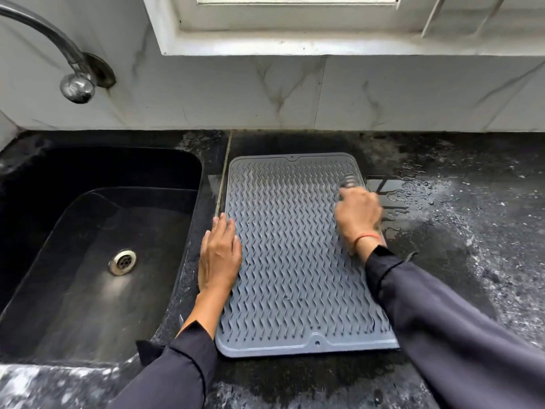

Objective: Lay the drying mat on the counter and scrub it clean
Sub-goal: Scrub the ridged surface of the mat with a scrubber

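A grey ribbed drying mat (292, 255) lies flat on the black counter (472, 231), just right of the sink. My left hand (219, 255) rests flat with straight fingers on the mat's left edge, partly on the counter. My right hand (358, 214) is curled around a scrubber (349, 182), blurred, whose dark tip shows beyond the knuckles on the mat's far right corner. Most of the scrubber is hidden inside the fist.
A black sink (97, 231) with a metal drain (122, 262) lies to the left, a steel tap (73, 81) on the tiled wall above it. Water puddles (413, 190) and pale residue cover the counter right of the mat. A window sill runs above.
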Tool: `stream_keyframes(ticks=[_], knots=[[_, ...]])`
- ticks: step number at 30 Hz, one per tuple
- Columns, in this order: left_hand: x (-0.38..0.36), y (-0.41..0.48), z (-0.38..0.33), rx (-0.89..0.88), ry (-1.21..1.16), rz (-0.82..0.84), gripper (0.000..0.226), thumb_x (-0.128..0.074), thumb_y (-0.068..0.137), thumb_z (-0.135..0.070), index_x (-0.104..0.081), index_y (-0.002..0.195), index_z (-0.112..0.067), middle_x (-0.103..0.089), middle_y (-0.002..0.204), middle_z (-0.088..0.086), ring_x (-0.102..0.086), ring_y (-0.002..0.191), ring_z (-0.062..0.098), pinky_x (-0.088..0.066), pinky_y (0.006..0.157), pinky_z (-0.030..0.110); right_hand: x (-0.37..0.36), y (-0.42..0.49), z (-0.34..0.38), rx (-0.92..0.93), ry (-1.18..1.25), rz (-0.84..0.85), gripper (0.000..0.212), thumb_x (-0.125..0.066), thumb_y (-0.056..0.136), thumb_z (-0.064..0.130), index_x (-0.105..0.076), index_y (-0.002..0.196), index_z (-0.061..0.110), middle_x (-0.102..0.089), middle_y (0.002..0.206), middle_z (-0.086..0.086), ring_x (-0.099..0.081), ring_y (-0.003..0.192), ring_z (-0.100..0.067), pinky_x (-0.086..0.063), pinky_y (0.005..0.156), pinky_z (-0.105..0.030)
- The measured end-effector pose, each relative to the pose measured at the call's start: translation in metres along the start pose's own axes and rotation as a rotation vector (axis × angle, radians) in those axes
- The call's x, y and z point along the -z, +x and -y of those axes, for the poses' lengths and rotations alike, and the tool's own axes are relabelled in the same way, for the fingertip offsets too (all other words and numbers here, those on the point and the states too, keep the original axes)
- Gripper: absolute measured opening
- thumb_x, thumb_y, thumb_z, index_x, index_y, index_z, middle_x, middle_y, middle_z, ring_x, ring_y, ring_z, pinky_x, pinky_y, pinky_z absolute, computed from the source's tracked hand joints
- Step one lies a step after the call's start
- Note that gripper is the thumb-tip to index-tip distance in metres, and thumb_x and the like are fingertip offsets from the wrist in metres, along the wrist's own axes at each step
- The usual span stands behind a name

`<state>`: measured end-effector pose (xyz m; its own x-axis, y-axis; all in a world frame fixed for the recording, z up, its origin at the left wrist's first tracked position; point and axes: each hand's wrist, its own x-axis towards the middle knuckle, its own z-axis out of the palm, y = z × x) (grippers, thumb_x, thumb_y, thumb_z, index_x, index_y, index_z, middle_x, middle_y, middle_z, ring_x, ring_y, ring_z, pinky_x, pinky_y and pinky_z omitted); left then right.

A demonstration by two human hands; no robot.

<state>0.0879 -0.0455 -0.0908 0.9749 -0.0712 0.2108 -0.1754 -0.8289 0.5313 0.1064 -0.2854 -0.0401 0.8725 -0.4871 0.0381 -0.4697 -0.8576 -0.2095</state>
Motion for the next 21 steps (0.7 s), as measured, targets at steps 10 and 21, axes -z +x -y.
stream_keyframes(ticks=[10, 21], knots=[[0.002, 0.0, -0.002, 0.01, -0.044, -0.012, 0.041, -0.046, 0.088, -0.005, -0.041, 0.128, -0.003, -0.036, 0.141, 0.015, -0.026, 0.133, 0.024, -0.017, 0.109, 0.038, 0.014, 0.008, -0.038, 0.167, -0.147, 0.0, 0.032, -0.047, 0.095, 0.015, -0.063, 0.12, 0.028, -0.055, 0.123, -0.004, -0.048, 0.106, -0.028, -0.046, 0.08, -0.033], [0.003, 0.001, -0.002, 0.013, -0.054, -0.014, 0.04, -0.045, 0.088, -0.005, -0.041, 0.128, -0.003, -0.036, 0.141, 0.014, -0.026, 0.133, 0.023, -0.016, 0.109, 0.036, 0.001, -0.028, 0.01, 0.425, -0.035, 0.053, 0.024, -0.048, 0.097, 0.024, -0.062, 0.116, 0.026, -0.056, 0.121, 0.001, -0.05, 0.095, -0.022, -0.045, 0.069, -0.029]])
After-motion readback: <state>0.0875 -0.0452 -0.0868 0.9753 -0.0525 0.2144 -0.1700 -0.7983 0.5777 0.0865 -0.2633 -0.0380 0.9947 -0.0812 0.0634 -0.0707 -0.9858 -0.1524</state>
